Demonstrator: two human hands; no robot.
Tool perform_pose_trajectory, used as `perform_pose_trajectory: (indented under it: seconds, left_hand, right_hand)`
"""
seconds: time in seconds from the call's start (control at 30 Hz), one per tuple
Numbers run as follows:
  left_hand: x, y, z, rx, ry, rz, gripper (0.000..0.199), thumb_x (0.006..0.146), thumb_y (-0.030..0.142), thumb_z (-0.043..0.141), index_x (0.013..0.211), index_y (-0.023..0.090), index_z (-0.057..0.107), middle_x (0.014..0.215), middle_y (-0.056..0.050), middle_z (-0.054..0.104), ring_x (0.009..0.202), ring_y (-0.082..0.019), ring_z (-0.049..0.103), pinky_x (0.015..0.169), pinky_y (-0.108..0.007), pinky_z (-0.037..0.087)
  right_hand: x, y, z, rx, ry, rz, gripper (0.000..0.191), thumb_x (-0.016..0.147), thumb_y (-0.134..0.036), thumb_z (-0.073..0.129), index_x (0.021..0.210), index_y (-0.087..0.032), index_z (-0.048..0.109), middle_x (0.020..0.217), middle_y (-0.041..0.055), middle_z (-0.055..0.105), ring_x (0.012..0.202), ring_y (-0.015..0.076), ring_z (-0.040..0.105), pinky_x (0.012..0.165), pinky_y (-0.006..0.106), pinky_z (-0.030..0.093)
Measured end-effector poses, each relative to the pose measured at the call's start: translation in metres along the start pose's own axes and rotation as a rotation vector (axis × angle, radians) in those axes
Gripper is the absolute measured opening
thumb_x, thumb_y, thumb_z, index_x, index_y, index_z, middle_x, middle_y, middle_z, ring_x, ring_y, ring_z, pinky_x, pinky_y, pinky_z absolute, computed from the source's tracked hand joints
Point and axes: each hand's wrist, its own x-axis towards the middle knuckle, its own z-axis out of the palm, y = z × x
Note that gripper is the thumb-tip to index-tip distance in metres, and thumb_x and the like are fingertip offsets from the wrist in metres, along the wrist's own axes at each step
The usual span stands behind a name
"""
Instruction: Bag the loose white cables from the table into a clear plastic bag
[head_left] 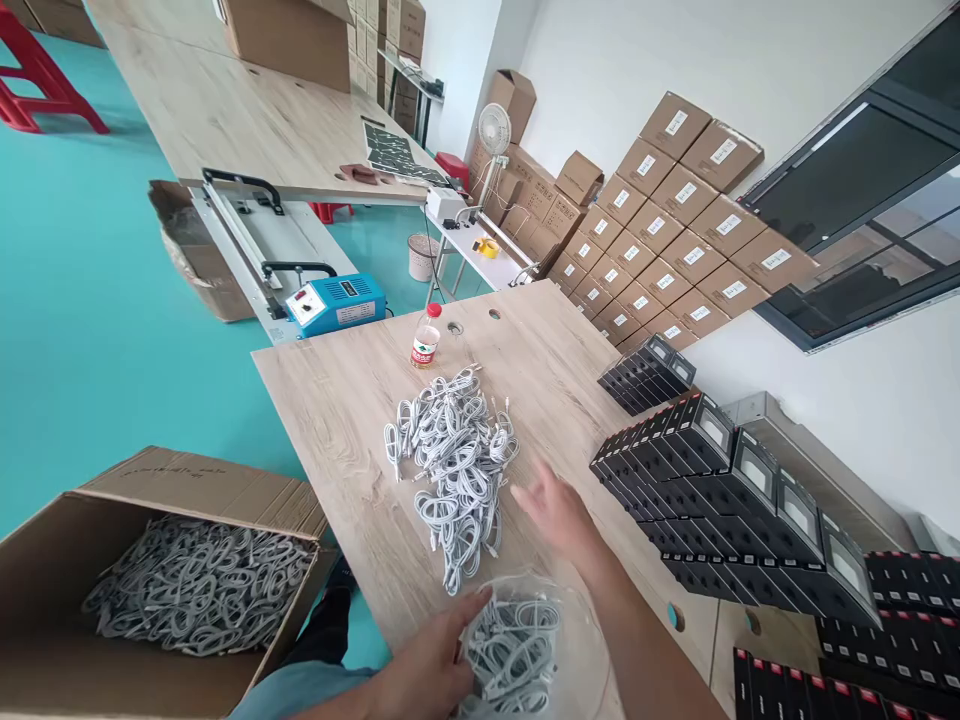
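A loose pile of coiled light-grey cables (461, 450) lies on the wooden table. Close to my body, a clear plastic bag (589, 630) holds more coiled grey cables (514, 650). My left hand (431, 655) is closed on the bag's left edge, its thumb near the rim. To the right of the pile, my right hand (555, 505) hovers over the table with fingers apart and nothing visible in them; it is slightly blurred.
An open carton (157, 490) full of coiled cables stands left of the table (337, 400). A red-capped bottle (426, 338) is beyond the pile. Stacked black boxes (720, 480) line the right side. A blue-boxed sealing machine (337, 300) stands past the table's far left edge.
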Motion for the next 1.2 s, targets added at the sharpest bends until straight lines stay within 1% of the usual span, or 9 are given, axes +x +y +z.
perform_pose_trajectory:
  seconds: [0.07, 0.13, 0.23, 0.33, 0.5, 0.73, 0.93, 1.07, 1.2]
  left_hand:
    - [-0.006, 0.012, -0.003, 0.041, -0.025, -0.010, 0.081, 0.074, 0.021, 0.059, 0.153, 0.020, 0.042, 0.073, 0.002, 0.063, 0.051, -0.012, 0.043, 0.059, -0.026, 0.046]
    - [-0.011, 0.021, -0.006, 0.057, -0.046, 0.022, 0.075, 0.075, 0.020, 0.057, 0.149, 0.022, 0.049, 0.076, 0.001, 0.065, 0.052, -0.012, 0.044, 0.062, -0.027, 0.048]
    - [-0.013, 0.022, -0.010, 0.036, -0.029, 0.069, 0.070, 0.075, 0.021, 0.059, 0.145, 0.023, 0.053, 0.078, 0.000, 0.067, 0.059, -0.016, 0.052, 0.065, -0.028, 0.050]
    - [-0.004, 0.006, -0.010, -0.015, -0.007, 0.077, 0.075, 0.073, 0.022, 0.063, 0.147, 0.022, 0.050, 0.084, -0.002, 0.069, 0.065, -0.017, 0.057, 0.060, -0.025, 0.047]
    - [0.018, -0.019, -0.007, -0.033, 0.029, -0.019, 0.092, 0.071, 0.018, 0.059, 0.157, 0.014, 0.029, 0.061, 0.006, 0.055, 0.048, -0.012, 0.046, 0.047, -0.021, 0.039]
    - [0.024, -0.015, -0.007, -0.085, 0.081, -0.028, 0.096, 0.069, 0.016, 0.051, 0.159, 0.006, 0.018, 0.050, 0.012, 0.043, 0.045, -0.011, 0.040, 0.045, -0.020, 0.038]
    - [0.027, -0.024, -0.008, -0.060, 0.057, -0.087, 0.097, 0.070, 0.017, 0.051, 0.160, 0.005, 0.015, 0.044, 0.012, 0.043, 0.042, -0.012, 0.040, 0.043, -0.020, 0.035]
    - [0.031, -0.024, -0.009, -0.019, 0.051, -0.095, 0.096, 0.070, 0.015, 0.051, 0.159, 0.006, 0.017, 0.046, 0.012, 0.044, 0.043, -0.011, 0.040, 0.043, -0.020, 0.037]
    - [0.031, -0.019, -0.009, 0.022, 0.041, -0.109, 0.095, 0.069, 0.012, 0.048, 0.159, 0.006, 0.019, 0.046, 0.012, 0.044, 0.043, -0.011, 0.040, 0.043, -0.020, 0.038]
  right_hand:
    - [0.052, -0.018, 0.013, -0.085, 0.135, -0.005, 0.088, 0.085, -0.044, 0.065, 0.159, -0.023, 0.022, 0.141, 0.0178, 0.055, 0.121, 0.0326, 0.060, 0.092, 0.039, 0.048]
    - [0.089, -0.026, 0.030, -0.131, 0.128, -0.017, 0.088, 0.078, -0.025, 0.072, 0.156, -0.026, 0.031, 0.146, 0.0179, 0.052, 0.121, 0.0338, 0.060, 0.095, 0.040, 0.048]
    - [0.106, -0.011, 0.040, -0.138, 0.128, -0.022, 0.062, 0.079, -0.007, 0.058, 0.140, -0.021, 0.057, 0.131, 0.0149, 0.065, 0.118, 0.0294, 0.064, 0.101, 0.037, 0.046]
    - [0.090, 0.024, 0.018, 0.009, 0.250, 0.037, 0.054, 0.084, -0.011, 0.046, 0.136, -0.014, 0.059, 0.123, 0.0158, 0.070, 0.114, 0.0271, 0.067, 0.101, 0.038, 0.049]
    - [0.018, 0.067, -0.019, 0.905, 0.488, 0.125, 0.055, 0.073, -0.034, 0.066, 0.125, -0.017, 0.066, 0.116, 0.0117, 0.073, 0.103, 0.0279, 0.070, 0.089, 0.042, 0.060]
    - [-0.087, 0.066, 0.021, 1.001, 0.090, 0.225, 0.047, 0.063, -0.035, 0.085, 0.106, -0.018, 0.077, 0.098, 0.0114, 0.078, 0.094, 0.0303, 0.072, 0.084, 0.045, 0.062]
    - [-0.068, 0.072, 0.027, 1.109, 0.359, 0.239, 0.056, 0.068, -0.041, 0.082, 0.120, -0.022, 0.072, 0.115, 0.0078, 0.075, 0.102, 0.0263, 0.070, 0.089, 0.040, 0.061]
    - [-0.040, 0.079, 0.018, 0.888, 0.370, 0.155, 0.058, 0.068, -0.042, 0.080, 0.121, -0.020, 0.072, 0.105, 0.0073, 0.075, 0.073, 0.0193, 0.068, 0.063, 0.033, 0.062]
    - [-0.029, 0.088, 0.013, 1.032, 0.392, 0.165, 0.056, 0.065, -0.045, 0.084, 0.115, -0.021, 0.074, 0.106, 0.0078, 0.074, 0.086, 0.0227, 0.070, 0.068, 0.033, 0.063]
